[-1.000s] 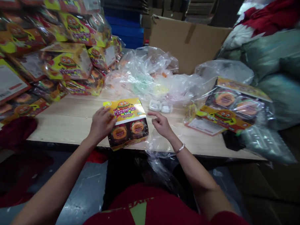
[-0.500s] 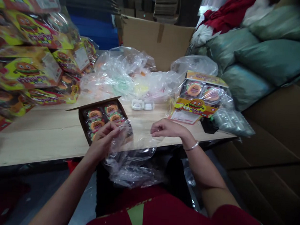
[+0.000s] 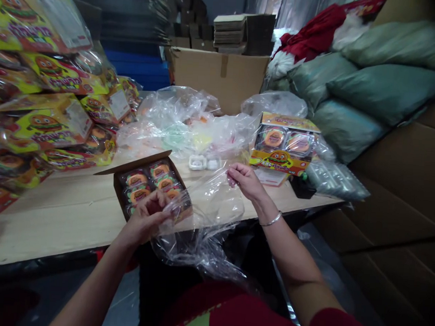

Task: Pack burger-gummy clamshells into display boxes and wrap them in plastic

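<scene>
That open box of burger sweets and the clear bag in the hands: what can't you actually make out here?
- Open box, head view: its near end is hidden by the left hand and the crumpled clear bag.
- Clear bag: its lower part drops below the table edge into shadow.
- Right hand: fingertips curl under, so the grip is unclear.
- Stacked packs: cut off at the left edge, print blurred.

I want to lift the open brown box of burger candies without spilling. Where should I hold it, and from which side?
Probably by its two long side walls, coming from above. The open box lies flat on the table, trays facing up, lid flap at the far left. The clear bag, held by left hand and right hand, covers its near end.
</scene>
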### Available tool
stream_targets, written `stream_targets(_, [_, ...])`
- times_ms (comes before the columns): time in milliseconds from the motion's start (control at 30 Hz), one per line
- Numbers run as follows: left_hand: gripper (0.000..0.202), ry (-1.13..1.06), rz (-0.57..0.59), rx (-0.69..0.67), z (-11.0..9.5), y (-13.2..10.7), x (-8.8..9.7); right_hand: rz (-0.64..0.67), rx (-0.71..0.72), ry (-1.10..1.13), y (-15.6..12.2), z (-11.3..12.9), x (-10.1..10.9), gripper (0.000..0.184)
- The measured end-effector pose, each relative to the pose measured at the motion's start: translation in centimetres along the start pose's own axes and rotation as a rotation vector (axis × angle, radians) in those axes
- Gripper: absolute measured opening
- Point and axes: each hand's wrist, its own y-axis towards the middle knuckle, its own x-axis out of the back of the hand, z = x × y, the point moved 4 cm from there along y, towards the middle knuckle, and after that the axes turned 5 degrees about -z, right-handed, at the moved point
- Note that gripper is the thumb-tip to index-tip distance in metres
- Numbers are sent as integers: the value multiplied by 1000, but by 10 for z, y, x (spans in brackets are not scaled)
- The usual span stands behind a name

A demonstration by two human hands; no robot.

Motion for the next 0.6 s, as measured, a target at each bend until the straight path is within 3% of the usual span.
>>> stream_targets(100, [41, 79, 19, 81, 5, -1, 1, -34, -1, 26, 4, -2, 5, 43])
stream_targets(200, [32, 142, 36, 165, 11, -1, 0, 6, 2, 93, 4, -10, 4, 42])
stream_targets(267, [32, 94, -46, 130, 9, 1, 3, 152, -28, 109, -1, -22, -5, 48])
stream_targets(333, [35, 31, -165, 49, 2, 4, 10, 412, -144, 42, -11, -41, -18, 55])
stream_targets(400, [37, 47, -263, -25, -8, 6, 21, 633, -286, -86, -23, -58, -25, 46])
stream_targets(433, [37, 98, -293, -55, -12, 7, 26, 663, -324, -152, -25, -63, -22, 42])
stream_targets(467, [36, 166, -315, -80, -16, 7, 32, 622, -315, -209, -22, -64, -17, 39])
stream_targets(600, [34, 345, -409, -203, -25, 0, 52, 193, -69, -242, -2, -45, 19, 32])
